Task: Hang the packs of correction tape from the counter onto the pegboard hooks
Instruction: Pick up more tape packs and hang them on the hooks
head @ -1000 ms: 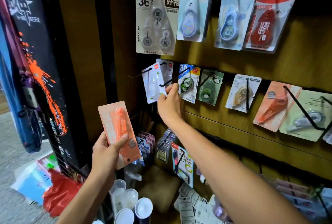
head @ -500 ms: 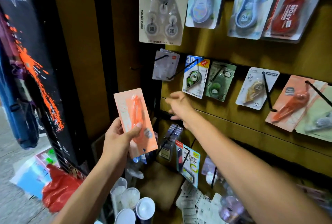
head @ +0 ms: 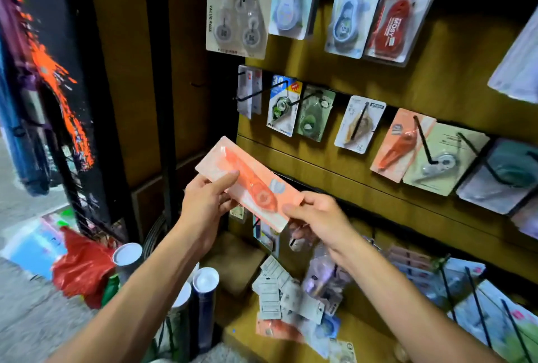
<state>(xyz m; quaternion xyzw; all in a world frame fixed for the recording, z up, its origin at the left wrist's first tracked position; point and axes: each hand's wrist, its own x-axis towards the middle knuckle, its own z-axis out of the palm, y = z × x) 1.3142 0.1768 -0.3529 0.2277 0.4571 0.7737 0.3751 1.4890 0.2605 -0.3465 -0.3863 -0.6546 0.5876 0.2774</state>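
An orange pack of correction tape (head: 250, 180) is held tilted in front of the wooden pegboard (head: 334, 164), with both hands on it. My left hand (head: 205, 202) pinches its upper left end. My right hand (head: 317, 215) grips its lower right end. A matching orange pack (head: 400, 144) hangs on a black hook in the middle row, to the right. More packs (head: 294, 301) lie loose in a pile on the counter (head: 279, 348) below my right forearm.
Black hooks (head: 262, 92) stick out of the board, most with packs hanging. The top row holds a large value pack (head: 235, 7) and a red pack (head: 398, 19). White-capped tubes (head: 203, 284) and a red bag (head: 81, 266) sit low on the left.
My right hand has dropped away from the hooks in the middle row and taken hold of the orange pack's lower end. The left hand has tilted the pack and moved it right.
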